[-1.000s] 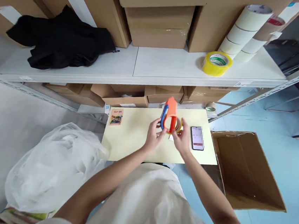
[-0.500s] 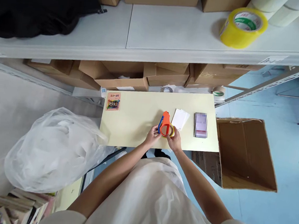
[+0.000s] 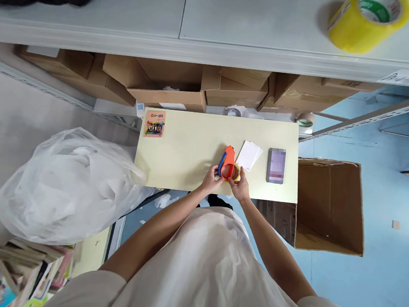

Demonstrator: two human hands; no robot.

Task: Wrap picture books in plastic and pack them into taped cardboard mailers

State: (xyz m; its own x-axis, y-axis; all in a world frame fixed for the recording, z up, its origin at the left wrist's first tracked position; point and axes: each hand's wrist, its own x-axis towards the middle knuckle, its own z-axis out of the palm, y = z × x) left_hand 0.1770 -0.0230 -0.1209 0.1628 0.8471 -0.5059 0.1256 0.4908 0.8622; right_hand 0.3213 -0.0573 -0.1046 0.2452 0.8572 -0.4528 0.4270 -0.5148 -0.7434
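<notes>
Find the orange tape dispenser [image 3: 229,155] near the front edge of the bench [image 3: 178,160], slightly right of its middle, held from both sides; cannot tell whether lifted or resting. With left grip [image 3: 210,179] curled on its blue side and right grip [image 3: 241,187] pinched at the yellow-rimmed roll [image 3: 238,170], cannot judge how tightly. Best to brace with the left, press evenly with the right, and avoid twisting. Work clear of the white cards [image 3: 247,155] just beyond, toward the back right corner.
</notes>
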